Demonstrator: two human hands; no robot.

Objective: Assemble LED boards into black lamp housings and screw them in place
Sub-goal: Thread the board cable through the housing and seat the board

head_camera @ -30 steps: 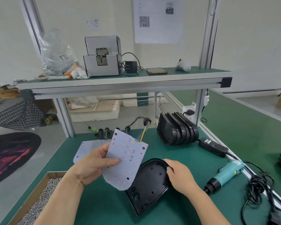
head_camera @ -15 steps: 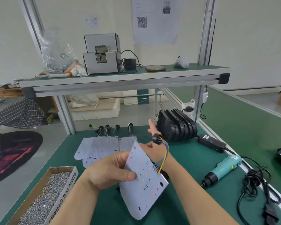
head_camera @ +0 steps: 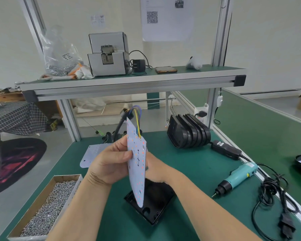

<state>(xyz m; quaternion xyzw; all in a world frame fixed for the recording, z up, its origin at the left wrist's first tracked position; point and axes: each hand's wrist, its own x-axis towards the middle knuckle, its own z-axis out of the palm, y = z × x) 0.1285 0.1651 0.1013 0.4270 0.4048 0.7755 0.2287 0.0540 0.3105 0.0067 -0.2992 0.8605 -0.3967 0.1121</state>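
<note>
LED board (head_camera: pixel 137 164): held up nearly edge-on to the camera, long axis upright, lower rounded tip just above the black lamp housing (head_camera: pixel 156 204). Face dotted with orange and red LEDs.
Coloured wires (head_camera: pixel 137 119) rise from the board's top edge, loop over and join a black cable behind it.
Left hand (head_camera: pixel 109 162): pinches the board's near edge, thumb pressed on the LED face, fingers curled round behind.
Right hand (head_camera: pixel 155 169): sits behind the board, close against it; fingers hidden, so I cannot tell what it grips, if anything.
Housing lies flat and open side up on the green bench mat (head_camera: pixel 189 171), directly below both hands.

Further out:
- spare LED boards (head_camera: pixel 92 153) lie flat on the mat beyond the left hand;
- cardboard box of screws (head_camera: pixel 47 211) at the near left edge;
- row of black housings (head_camera: pixel 189 131) stands on edge at back right, a black power adapter (head_camera: pixel 226 149) just beside it;
- teal electric screwdriver (head_camera: pixel 236 178) lies at right, tip towards the housing;
- upper shelf carries a grey screw feeder (head_camera: pixel 108 54), a bag of screws (head_camera: pixel 61 53) and a phone (head_camera: pixel 165 69).
</note>
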